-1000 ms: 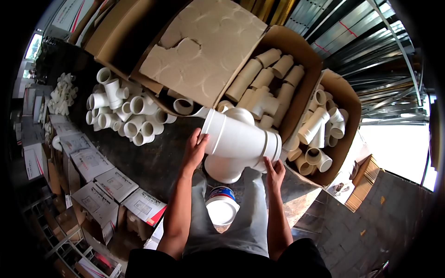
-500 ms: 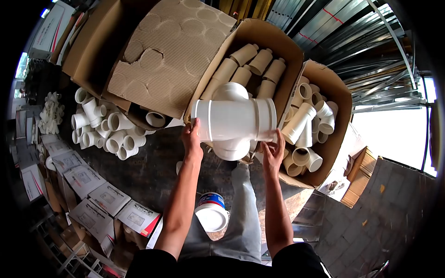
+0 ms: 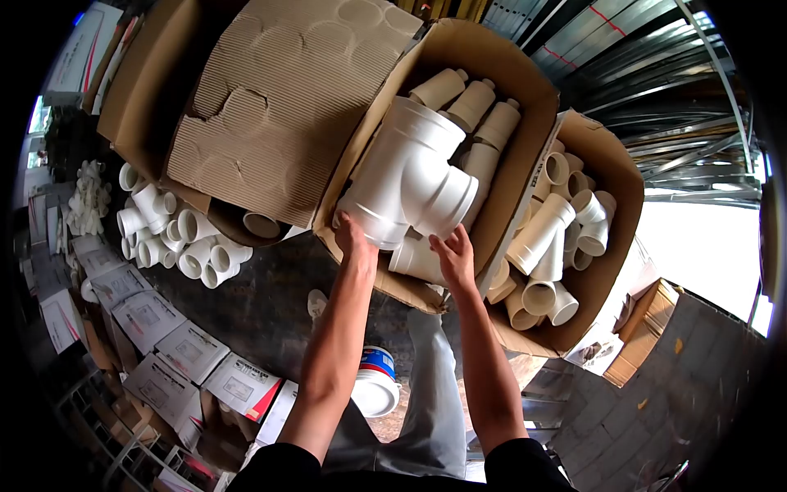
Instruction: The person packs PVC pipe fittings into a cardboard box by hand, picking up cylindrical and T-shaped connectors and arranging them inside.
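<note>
A large white plastic pipe tee (image 3: 402, 176) is tilted over an open cardboard box (image 3: 541, 107), its side branch pointing down and right. My left hand (image 3: 355, 239) is closed on the tee's lower left end. With fingertips at the rim of the branch, my right hand (image 3: 455, 254) supports the other side. Beneath the tee, a white fitting (image 3: 416, 261) lies partly covered at the box's near end. Several beige-looking fittings (image 3: 471, 105) fill the far part of that box.
To the right stands another box (image 3: 611, 135) of white pipe fittings. Corrugated cardboard (image 3: 279, 107) covers a box at left, beside a pile of fittings (image 3: 197, 246) on the floor. A paint bucket (image 3: 377, 385) stands near my legs. Metal profiles (image 3: 689, 107) lie at the far right.
The tee has turned from lying level between my hands to a slant, its branch now toward my right hand. Both hands stay on it, and the right has shifted left relative to the boxes.
</note>
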A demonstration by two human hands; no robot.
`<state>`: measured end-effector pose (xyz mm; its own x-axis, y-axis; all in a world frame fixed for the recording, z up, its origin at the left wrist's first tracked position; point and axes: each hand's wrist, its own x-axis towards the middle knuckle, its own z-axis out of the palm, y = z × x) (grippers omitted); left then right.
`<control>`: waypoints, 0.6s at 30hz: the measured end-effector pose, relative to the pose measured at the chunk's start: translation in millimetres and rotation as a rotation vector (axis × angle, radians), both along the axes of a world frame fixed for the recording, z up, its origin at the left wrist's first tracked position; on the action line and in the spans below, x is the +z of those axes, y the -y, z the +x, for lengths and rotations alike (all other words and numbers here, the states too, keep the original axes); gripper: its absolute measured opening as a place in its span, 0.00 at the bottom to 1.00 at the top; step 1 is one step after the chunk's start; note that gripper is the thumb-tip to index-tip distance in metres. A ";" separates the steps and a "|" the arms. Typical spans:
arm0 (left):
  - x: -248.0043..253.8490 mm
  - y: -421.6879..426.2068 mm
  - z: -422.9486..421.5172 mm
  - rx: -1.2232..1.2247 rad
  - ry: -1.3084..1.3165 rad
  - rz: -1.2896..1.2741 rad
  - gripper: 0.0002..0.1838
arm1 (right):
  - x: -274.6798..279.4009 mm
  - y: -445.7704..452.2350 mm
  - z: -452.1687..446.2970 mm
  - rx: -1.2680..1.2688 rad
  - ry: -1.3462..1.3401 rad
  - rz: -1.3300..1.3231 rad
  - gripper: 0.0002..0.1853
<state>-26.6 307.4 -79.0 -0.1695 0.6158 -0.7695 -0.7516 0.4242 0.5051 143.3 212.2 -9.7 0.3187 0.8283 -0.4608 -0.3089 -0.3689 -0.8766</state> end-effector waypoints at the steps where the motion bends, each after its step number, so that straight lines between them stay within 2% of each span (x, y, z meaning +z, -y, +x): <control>1: -2.6 -5.0 0.1 0.005 -0.027 -0.011 0.27 | -8.5 -7.2 0.6 0.008 -0.004 -0.006 0.18; 2: -4.3 -10.6 1.8 0.011 -0.031 -0.014 0.27 | -16.6 -14.5 0.9 0.069 0.082 -0.044 0.19; 3: -0.3 -16.8 5.6 0.010 -0.149 -0.023 0.27 | -23.1 -21.7 -0.1 0.130 0.168 -0.081 0.20; 4: 1.9 -21.9 7.4 0.006 -0.271 -0.033 0.26 | -26.5 -27.6 -4.7 0.105 0.093 -0.067 0.22; 7: -13.9 -39.1 6.8 0.089 -0.248 0.042 0.27 | -42.4 -46.2 -12.0 0.126 0.094 -0.138 0.24; 9: -12.5 -56.5 11.3 0.084 -0.235 -0.017 0.30 | -37.9 -57.2 -11.5 0.124 0.083 -0.219 0.25; 10: -7.9 -65.9 17.1 0.060 -0.328 -0.182 0.32 | -35.4 -61.5 -12.6 0.120 0.073 -0.304 0.26; 11: -12.2 -68.5 13.5 0.073 -0.307 -0.222 0.33 | -60.1 -59.1 -14.9 0.088 -0.019 -0.152 0.26; 13: -14.5 -75.0 8.0 0.102 -0.263 -0.300 0.37 | -74.9 -60.4 -14.9 0.150 0.011 -0.135 0.27; 16: -21.7 -73.6 1.3 0.060 -0.171 -0.304 0.34 | -82.8 -57.9 -22.4 0.135 0.027 -0.125 0.29; 18: -36.3 -70.9 -6.8 -0.015 -0.152 -0.174 0.35 | -73.0 -56.9 -28.7 0.090 -0.028 -0.134 0.32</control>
